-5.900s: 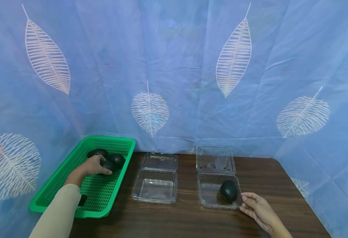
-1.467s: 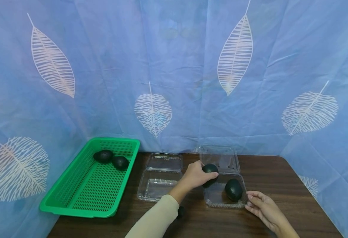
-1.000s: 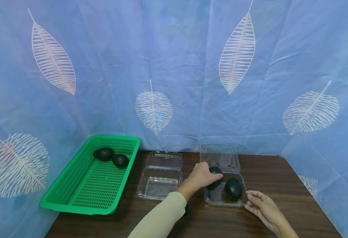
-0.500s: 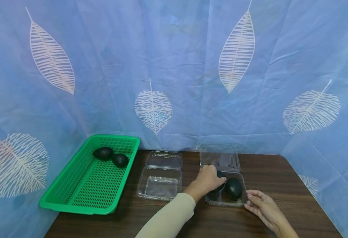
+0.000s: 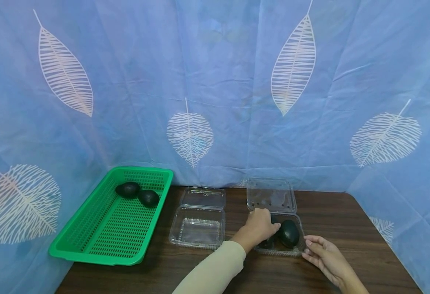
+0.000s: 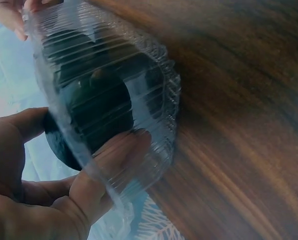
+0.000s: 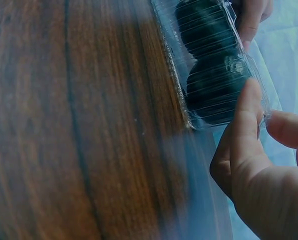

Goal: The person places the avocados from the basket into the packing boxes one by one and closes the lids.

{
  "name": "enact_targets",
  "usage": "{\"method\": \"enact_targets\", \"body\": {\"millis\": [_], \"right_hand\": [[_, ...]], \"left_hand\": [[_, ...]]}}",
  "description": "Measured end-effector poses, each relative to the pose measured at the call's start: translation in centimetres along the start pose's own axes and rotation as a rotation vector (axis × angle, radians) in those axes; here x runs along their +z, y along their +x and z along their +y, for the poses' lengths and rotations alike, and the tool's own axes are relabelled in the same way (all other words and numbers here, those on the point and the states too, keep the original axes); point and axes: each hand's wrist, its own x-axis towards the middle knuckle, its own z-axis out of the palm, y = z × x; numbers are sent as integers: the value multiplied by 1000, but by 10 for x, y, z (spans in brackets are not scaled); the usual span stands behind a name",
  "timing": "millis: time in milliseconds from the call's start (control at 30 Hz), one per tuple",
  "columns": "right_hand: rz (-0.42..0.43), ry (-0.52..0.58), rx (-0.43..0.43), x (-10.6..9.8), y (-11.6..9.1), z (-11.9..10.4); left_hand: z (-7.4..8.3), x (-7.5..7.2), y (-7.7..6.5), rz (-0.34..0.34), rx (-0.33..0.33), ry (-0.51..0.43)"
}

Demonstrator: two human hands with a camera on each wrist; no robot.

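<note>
In the head view, the left hand [image 5: 259, 226] has sunk lower, the held avocado [image 6: 100, 107] inside the clear container [image 5: 286, 252] beside a second avocado [image 5: 289, 234]. Left wrist: fingers clasp it, apparently seating it; gentle release seems next. Right wrist: the right hand [image 7: 264, 160] pinches the clear container's rim.

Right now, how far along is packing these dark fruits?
Done: one fruit sits in a container. In hand: the left grip holds a second fruit there; the right grip pinches that container's edge. Apparently remaining: two fruits in the green basket; both lids stand open.
</note>
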Motion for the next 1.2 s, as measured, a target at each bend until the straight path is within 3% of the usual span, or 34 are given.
{"method": "enact_targets", "body": {"millis": [400, 633, 833, 1200], "right_hand": [[-28, 9, -24, 0, -1, 0], [-32, 9, -30, 0, -1, 1], [-23, 17, -25, -1, -1, 0], [-34, 32, -32, 1, -2, 0]], "left_hand": [[-1, 8, 2, 3, 2, 30], [-1, 5, 1, 5, 34, 80], [-1, -8, -1, 32, 68, 79], [-24, -45, 10, 218, 108, -66]]}}
